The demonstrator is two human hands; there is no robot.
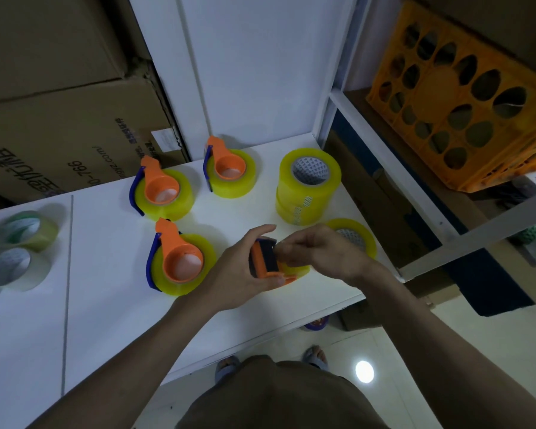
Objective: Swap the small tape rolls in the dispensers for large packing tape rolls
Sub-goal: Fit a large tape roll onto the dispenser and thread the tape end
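Observation:
My left hand (239,274) grips an orange tape dispenser (265,262) above the white table (112,305). A yellow tape roll (296,269) sits in the dispenser, mostly hidden by my hands. My right hand (316,252) pinches at the dispenser's top edge, fingers closed on the tape there. Three orange-and-blue dispensers loaded with large yellow rolls lie flat on the table: one (180,261) near my left hand, one (161,190) behind it, one (229,171) further back. A stack of large yellow rolls (308,187) stands to the right, and a single large roll (353,239) lies behind my right hand.
Several small pale tape rolls (16,246) lie at the table's left end. Cardboard boxes (59,103) are stacked behind on the left. An orange plastic crate (464,97) rests on a metal shelf to the right. The table's front edge runs just below my forearms.

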